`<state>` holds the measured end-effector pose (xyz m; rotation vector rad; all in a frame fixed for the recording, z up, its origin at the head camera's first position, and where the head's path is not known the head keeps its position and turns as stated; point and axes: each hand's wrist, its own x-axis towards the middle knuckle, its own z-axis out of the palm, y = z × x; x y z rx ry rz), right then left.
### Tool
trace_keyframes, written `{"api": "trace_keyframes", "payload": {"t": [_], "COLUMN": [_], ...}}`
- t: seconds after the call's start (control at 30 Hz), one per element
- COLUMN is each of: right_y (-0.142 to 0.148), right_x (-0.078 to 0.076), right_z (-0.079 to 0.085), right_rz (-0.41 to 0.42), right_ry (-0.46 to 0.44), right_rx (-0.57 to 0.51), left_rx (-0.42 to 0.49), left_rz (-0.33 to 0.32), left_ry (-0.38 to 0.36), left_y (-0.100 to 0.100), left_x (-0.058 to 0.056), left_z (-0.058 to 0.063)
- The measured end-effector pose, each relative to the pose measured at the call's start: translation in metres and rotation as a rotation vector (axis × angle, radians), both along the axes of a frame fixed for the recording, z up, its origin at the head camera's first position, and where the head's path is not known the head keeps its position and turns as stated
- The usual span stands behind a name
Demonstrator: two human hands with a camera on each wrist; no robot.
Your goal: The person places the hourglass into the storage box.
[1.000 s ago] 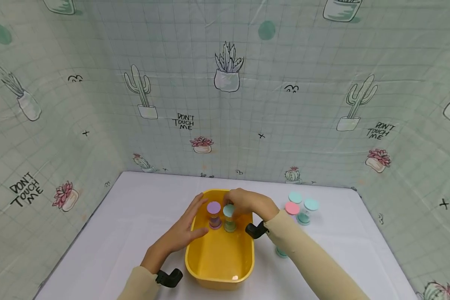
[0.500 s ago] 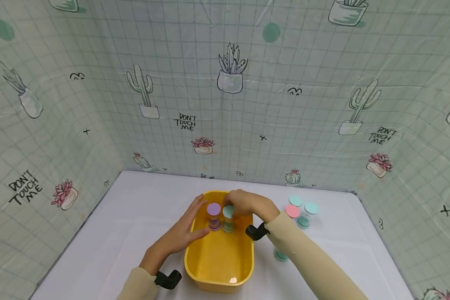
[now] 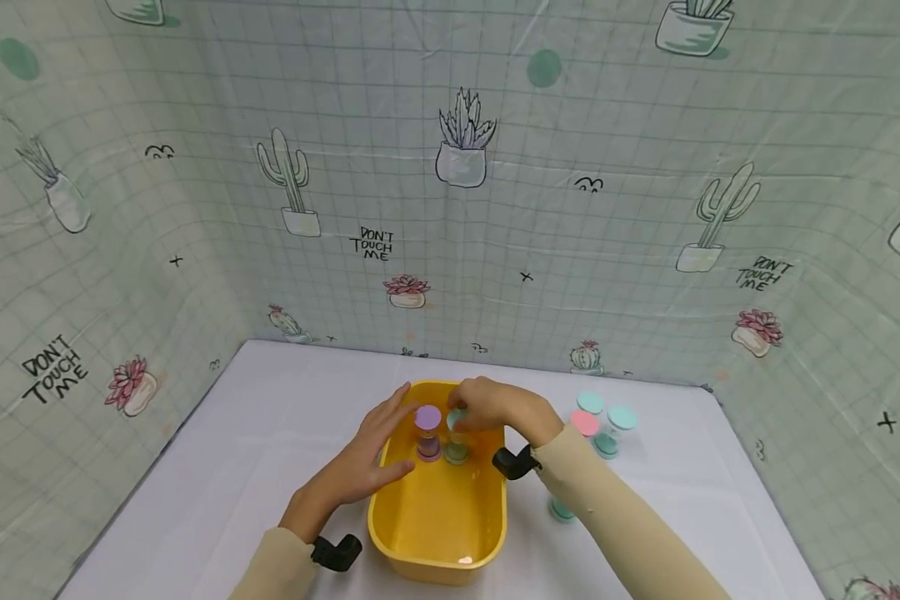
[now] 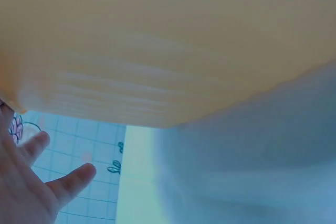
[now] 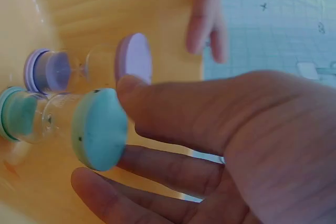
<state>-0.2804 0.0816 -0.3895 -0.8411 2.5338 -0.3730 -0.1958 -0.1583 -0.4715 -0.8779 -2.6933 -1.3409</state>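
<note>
In the head view, a yellow bin [image 3: 438, 512] stands on the table. A purple hourglass [image 3: 428, 417] and a mint-green hourglass [image 3: 456, 452] are upright side by side in its far part. My right hand [image 3: 489, 407] reaches over the right rim and pinches the mint hourglass by its top cap; the right wrist view shows the thumb at the cap's edge [image 5: 105, 132] and a finger across from it. My left hand [image 3: 363, 461] lies at the bin's left side, fingers spread over the rim. The left wrist view shows its fingers [image 4: 73, 182] beside the bin's outer wall [image 4: 131, 51].
Right of the bin are more hourglasses: a pink-capped one [image 3: 584, 422] beside two mint-capped ones [image 3: 589, 402]. Nearer, a green hourglass base [image 3: 562, 509] is partly hidden by my right sleeve [image 3: 615, 508]. A patterned cloth backdrop [image 3: 525, 217] rises behind the table.
My right fingers have shifted slightly and cover more of the mint cap in the head view. The left hand and both hourglasses in the bin stay about where they were.
</note>
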Motion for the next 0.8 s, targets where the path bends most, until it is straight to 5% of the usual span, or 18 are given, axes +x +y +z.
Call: {"api": "trace_keyframes", "payload": {"t": [0.3, 0.53, 0.8], "right_y": [0.034, 0.082, 0.14], "right_x": [0.014, 0.024, 0.036], "right_z": [0.02, 0.018, 0.01], "right_rz": [0.001, -0.133, -0.235], "right_ry": [0.035, 0.189, 0.368], "right_rx": [-0.252, -0.477, -0.462], "left_rx": [0.068, 0.09, 0.051], "left_rz": [-0.012, -0.01, -0.007], "left_ry": [-0.014, -0.048, -0.11], "left_y": [0.003, 0.004, 0.001], "left_x": [-0.001, 0.0, -0.002], "left_z": [-0.004, -0.007, -0.002]}}
